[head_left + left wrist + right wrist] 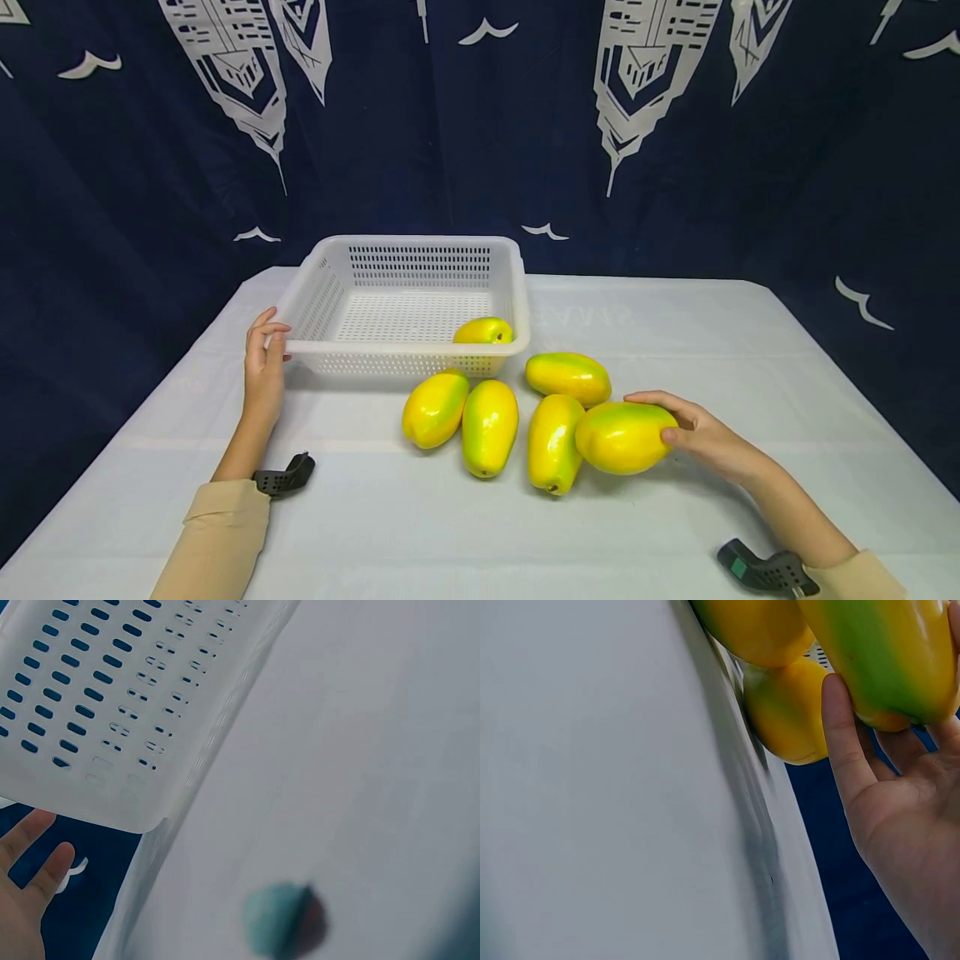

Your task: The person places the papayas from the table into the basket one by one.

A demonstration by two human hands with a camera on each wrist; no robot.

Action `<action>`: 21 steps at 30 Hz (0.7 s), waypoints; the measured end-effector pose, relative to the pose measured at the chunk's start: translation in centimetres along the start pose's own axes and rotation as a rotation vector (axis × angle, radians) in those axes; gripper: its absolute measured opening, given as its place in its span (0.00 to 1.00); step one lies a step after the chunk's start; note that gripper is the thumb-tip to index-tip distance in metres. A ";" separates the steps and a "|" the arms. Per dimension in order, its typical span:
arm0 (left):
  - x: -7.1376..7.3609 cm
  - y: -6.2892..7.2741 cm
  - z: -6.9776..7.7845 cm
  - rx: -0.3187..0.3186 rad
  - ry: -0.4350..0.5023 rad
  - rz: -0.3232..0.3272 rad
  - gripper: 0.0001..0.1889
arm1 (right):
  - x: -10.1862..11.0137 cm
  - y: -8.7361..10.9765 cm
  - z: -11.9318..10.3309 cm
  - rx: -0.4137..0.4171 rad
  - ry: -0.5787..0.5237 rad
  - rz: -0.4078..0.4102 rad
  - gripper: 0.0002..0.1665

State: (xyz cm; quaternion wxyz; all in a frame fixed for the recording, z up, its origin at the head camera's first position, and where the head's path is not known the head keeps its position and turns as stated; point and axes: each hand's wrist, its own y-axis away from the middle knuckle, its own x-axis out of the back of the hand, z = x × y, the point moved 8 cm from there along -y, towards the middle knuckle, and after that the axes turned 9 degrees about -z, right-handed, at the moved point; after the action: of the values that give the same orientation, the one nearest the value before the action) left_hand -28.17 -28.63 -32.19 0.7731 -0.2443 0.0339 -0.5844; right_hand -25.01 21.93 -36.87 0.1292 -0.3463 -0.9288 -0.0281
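Note:
My right hand (708,442) grips a yellow-green mango (621,437) at its right end, thumb in front and fingers behind; the right wrist view shows the held mango (892,660) lifted against the palm. Beside it lie an upright-pointing mango (555,442) and, farther back, a mango (567,377) on its side. Two more mangoes, one (437,408) left and one (490,427) right, lie before the white basket (405,350). Inside its front right corner sits another mango (483,331). My left hand (264,367) touches the basket's front left corner with extended fingers.
A white cloth covers the table (360,517). Behind it hangs a dark blue curtain (450,150) with white printed shapes. Each wrist wears a black band, the left band (285,477) and the right band (768,571).

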 end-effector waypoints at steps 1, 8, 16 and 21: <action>0.0 0.0 0.0 0.001 -0.002 0.001 0.15 | 0.0 0.0 -0.1 0.000 0.000 0.006 0.25; 0.0 0.0 0.0 -0.004 -0.002 0.004 0.15 | -0.2 -0.2 -0.4 0.022 -0.012 0.030 0.24; 0.0 -0.1 -0.1 -0.003 0.007 0.005 0.14 | -0.2 -0.3 -0.6 0.067 -0.051 0.055 0.23; 0.2 -0.6 -1.6 -0.002 0.007 0.001 0.15 | -0.3 -0.3 -1.0 0.091 -0.043 0.084 0.23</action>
State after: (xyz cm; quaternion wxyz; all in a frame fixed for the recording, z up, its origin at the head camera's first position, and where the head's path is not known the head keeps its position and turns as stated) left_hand -29.15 -29.51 -33.32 0.7729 -0.2432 0.0372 -0.5850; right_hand -24.79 21.35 -36.01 0.1260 -0.3794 -0.9162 0.0270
